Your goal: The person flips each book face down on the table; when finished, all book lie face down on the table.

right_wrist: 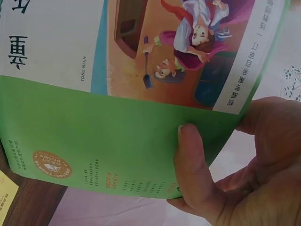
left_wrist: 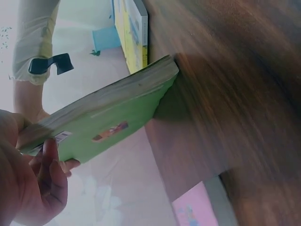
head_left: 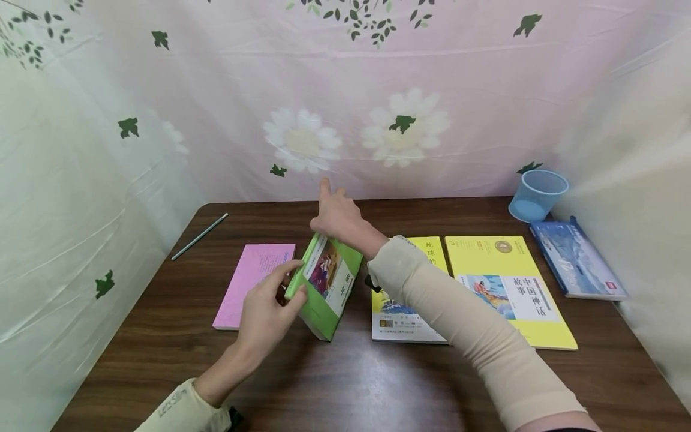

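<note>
A green paperback book (head_left: 318, 315) with a pictured cover is tilted up off the brown table, its lower edge close to the tabletop. My left hand (head_left: 270, 312) grips its left side, thumb on the front cover and fingers behind. At the far top corner, my right hand (head_left: 342, 219) pinches the book; in the right wrist view its thumb (right_wrist: 190, 155) presses on the green cover. The back cover (left_wrist: 127, 122) and page edges face the left wrist view. Just left of the green book lies a pink book (head_left: 251, 279), partly behind my left fingers.
Two yellow books lie to the right; my right sleeve partly covers the nearer one (head_left: 402, 327), beside the other (head_left: 540, 333). Further right are a blue book (head_left: 580, 258) and a blue cup (head_left: 540, 192). A thin stick (head_left: 200, 236) lies far left. Curtains enclose the table.
</note>
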`<state>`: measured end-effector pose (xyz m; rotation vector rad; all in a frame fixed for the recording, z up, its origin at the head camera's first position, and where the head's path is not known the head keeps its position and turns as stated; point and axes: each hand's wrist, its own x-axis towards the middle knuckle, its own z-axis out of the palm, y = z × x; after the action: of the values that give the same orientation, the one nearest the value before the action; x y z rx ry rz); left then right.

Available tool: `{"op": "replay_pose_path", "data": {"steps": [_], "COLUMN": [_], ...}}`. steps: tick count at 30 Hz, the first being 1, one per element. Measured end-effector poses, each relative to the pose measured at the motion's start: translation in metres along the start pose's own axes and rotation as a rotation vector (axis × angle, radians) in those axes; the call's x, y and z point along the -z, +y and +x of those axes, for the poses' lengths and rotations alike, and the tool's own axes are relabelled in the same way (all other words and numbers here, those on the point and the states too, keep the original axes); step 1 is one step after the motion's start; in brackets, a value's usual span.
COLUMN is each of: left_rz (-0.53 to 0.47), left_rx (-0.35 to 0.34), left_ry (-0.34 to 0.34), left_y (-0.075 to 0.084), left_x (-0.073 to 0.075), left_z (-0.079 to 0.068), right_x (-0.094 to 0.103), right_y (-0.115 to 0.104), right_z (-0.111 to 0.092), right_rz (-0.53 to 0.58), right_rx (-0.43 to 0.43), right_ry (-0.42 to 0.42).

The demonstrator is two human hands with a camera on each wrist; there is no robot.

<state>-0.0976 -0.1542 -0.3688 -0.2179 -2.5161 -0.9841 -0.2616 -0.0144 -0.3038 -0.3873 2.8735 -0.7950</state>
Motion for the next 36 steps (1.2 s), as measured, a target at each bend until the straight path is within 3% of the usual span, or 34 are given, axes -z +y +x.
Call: {"op": "replay_pose_path", "data": {"steps": [3, 8, 15, 21, 24, 29, 36], "left_rz": [-0.002, -0.010, -0.037, -0.088, -0.153, -0.283, -0.357], "left_rx": [-0.072, -0.135, -0.165, -0.167, -0.117, 0.045, 0.327], "left_ry": [0.013, 0.023, 0.003, -0.021, -0.029, -0.067, -0.229], "left_y": [0.000, 0.000, 0.000, 0.002, 0.003, 0.004, -0.011], "left_x": [-0.001, -0.003, -0.003, -0.001, 0.003, 0.011, 0.014], "left_z": [-0.001, -0.002, -0.003, -0.004, -0.004, 0.000, 0.008], "right_x": [-0.001, 0.000, 0.003, 0.009, 0.013, 0.019, 0.023], "right_y": [0.000, -0.001, 0.001, 0.008, 0.014, 0.029, 0.060], "right_z": [-0.001, -0.004, -0.007, -0.009, -0.011, -0.012, -0.010], "right_rz": [-0.017, -0.002, 0.025, 0.089, 0.146, 0.246, 0.322], "right_rx": [0.007, -0.013, -0.010, -0.016, -0.017, -0.032, -0.060], "right_ry": [0.004, -0.008, -0.001, -0.044, -0.062, -0.074, -0.128]}}
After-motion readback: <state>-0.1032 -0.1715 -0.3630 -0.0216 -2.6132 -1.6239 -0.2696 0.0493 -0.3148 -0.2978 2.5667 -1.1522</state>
